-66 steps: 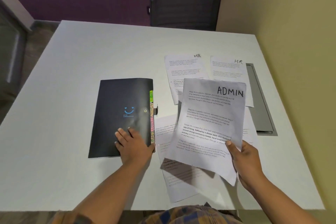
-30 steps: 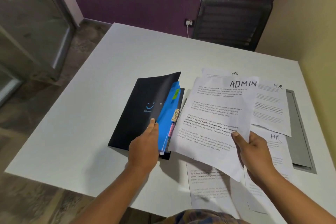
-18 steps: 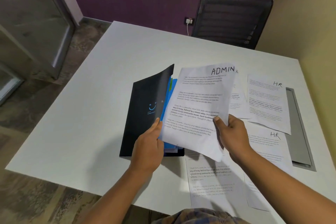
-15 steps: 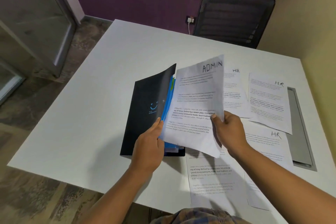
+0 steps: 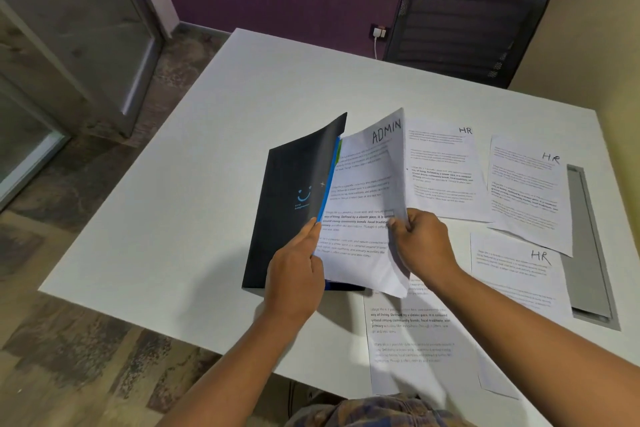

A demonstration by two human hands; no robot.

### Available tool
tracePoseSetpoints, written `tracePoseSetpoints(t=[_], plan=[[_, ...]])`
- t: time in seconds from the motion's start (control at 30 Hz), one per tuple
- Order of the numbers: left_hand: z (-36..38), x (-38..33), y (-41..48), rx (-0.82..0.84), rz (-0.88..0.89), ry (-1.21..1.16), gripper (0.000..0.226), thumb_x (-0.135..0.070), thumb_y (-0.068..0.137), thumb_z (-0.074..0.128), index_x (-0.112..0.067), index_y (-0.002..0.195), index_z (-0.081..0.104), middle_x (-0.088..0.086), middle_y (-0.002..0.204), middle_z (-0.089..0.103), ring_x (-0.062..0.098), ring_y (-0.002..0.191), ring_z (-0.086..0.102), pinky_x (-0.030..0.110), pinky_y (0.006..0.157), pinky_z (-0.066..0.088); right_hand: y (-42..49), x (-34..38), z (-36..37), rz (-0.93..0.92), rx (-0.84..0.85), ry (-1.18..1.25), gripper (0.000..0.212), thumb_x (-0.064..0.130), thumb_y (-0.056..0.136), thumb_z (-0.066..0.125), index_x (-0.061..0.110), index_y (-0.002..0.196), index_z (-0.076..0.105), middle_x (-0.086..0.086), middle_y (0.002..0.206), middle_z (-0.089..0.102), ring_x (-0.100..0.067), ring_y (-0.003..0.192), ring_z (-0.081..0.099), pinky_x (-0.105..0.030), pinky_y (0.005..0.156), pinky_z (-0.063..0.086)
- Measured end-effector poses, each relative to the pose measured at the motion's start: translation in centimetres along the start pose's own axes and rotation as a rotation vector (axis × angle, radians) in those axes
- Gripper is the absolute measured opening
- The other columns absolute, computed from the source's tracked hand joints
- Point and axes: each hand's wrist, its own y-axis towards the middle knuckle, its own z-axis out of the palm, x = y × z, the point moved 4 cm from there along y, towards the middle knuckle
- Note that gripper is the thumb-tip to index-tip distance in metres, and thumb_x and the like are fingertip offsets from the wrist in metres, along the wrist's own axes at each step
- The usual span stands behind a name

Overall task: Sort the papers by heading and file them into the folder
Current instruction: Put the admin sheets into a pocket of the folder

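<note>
A black folder (image 5: 294, 191) with a blue smile mark lies on the white table (image 5: 194, 191), its front cover lifted. My left hand (image 5: 298, 267) grips the cover's lower right edge and holds it up; blue dividers show behind it. My right hand (image 5: 422, 246) pinches the right edge of a sheet headed ADMIN (image 5: 363, 204), which sits partly inside the open folder, its left edge behind the cover. Three sheets headed HR lie to the right: one (image 5: 440, 170) beside the folder, one (image 5: 526, 191) further right, one (image 5: 512, 270) nearer me.
Another printed sheet (image 5: 408, 340) lies at the table's near edge, below the folder. A grey cable slot (image 5: 588, 239) runs along the table's right side. A black mesh chair (image 5: 460, 31) stands behind the table, against the purple wall. A glass door is at the left.
My right hand carried the ADMIN sheet left into the folder. My left hand raised the cover more. The HR sheet beside the folder is uncovered now.
</note>
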Motion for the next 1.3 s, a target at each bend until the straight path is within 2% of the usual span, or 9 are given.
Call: tracePoseSetpoints(t=[0.1,0.23,0.43,0.57,0.7,0.83,1.0,1.17,1.3], plan=[[0.1,-0.1,-0.3,-0.006,0.0,0.012,0.055,-0.014,0.099,0.053,-0.024,0.151,0.035,-0.008,0.151,0.043,0.006,0.119,0.048,0.005,0.093,0.034,0.1,0.3,-0.1,0.014,0.008,-0.032,0.038,0.018,0.097,0.054,0.013,0.059,0.047,-0.001,0.056,0.051,-0.017,0.052,0.044,-0.028,0.048,0.031],[0.1,-0.8,-1.0,-0.028,0.009,0.039,0.057,-0.013,0.099,0.051,-0.023,0.152,0.032,-0.006,0.152,0.042,0.017,0.132,0.047,0.024,0.101,0.043,1.3,0.5,-0.6,0.101,0.061,-0.063,0.028,0.019,0.093,0.057,0.013,0.066,0.06,-0.008,0.066,0.063,-0.025,0.06,0.055,-0.029,0.053,0.038],[0.6,-0.7,-2.2,-0.045,0.024,0.024,0.055,-0.011,0.096,0.054,-0.022,0.149,0.039,-0.004,0.149,0.045,0.02,0.132,0.046,0.031,0.102,0.044,2.5,2.1,2.3,0.078,0.199,-0.128,0.027,0.024,0.094,0.058,0.004,0.11,0.066,-0.015,0.109,0.069,-0.033,0.097,0.066,-0.035,0.076,0.055],[1.1,-0.9,-2.7,-0.05,0.021,-0.034,0.055,-0.012,0.096,0.054,-0.024,0.147,0.04,-0.005,0.149,0.045,0.01,0.123,0.046,0.03,0.097,0.049,3.5,2.4,5.1,0.051,0.223,-0.222,0.034,0.026,0.096,0.059,-0.001,0.117,0.06,-0.019,0.12,0.065,-0.035,0.109,0.062,-0.035,0.084,0.052],[1.6,-1.3,-2.6,-0.06,0.046,-0.059,0.054,-0.013,0.094,0.056,-0.02,0.146,0.043,-0.001,0.145,0.051,0.002,0.116,0.047,0.028,0.094,0.052,4.0,2.7,7.8,0.062,0.3,-0.354,0.025,0.021,0.093,0.062,-0.001,0.105,0.061,-0.019,0.112,0.065,-0.035,0.107,0.064,-0.029,0.07,0.042],[2.1,-1.4,-2.2,-0.067,0.034,-0.047,0.054,-0.014,0.093,0.058,-0.017,0.146,0.044,0.0,0.144,0.053,0.016,0.126,0.056,0.032,0.099,0.049,4.2,2.3,9.6,0.109,0.405,-0.47,0.017,0.019,0.089,0.066,0.005,0.09,0.055,-0.013,0.094,0.058,-0.031,0.102,0.067,-0.029,0.067,0.045],[2.9,-1.0,-2.0,-0.065,-0.009,-0.096,0.055,-0.027,0.092,0.054,-0.017,0.145,0.045,-0.002,0.142,0.054,0.01,0.117,0.057,0.023,0.093,0.05,4.2,0.6,7.3,0.128,0.248,-0.302,0.045,0.047,0.088,0.065,0.007,0.108,0.061,-0.008,0.106,0.068,-0.028,0.098,0.068,-0.033,0.076,0.055],[5.5,0.7,-1.2,0.016,-0.065,-0.106,0.056,-0.013,0.095,0.061,-0.023,0.147,0.043,-0.011,0.15,0.044,0.008,0.123,0.052,0.027,0.075,0.062,3.0,-3.8,1.8,0.149,0.243,-0.08,0.028,0.032,0.087,0.068,0.009,0.071,0.066,-0.008,0.068,0.076,-0.026,0.068,0.075,-0.046,0.077,0.061],[7.0,1.5,-0.2,0.084,-0.054,-0.023,0.06,-0.014,0.095,0.061,-0.023,0.15,0.038,-0.01,0.153,0.042,0.01,0.125,0.055,0.03,0.079,0.062,0.4,-9.3,-3.4,0.204,0.2,-0.09,0.029,0.027,0.091,0.068,0.002,0.075,0.067,-0.007,0.069,0.076,-0.02,0.062,0.074,-0.042,0.077,0.06]])
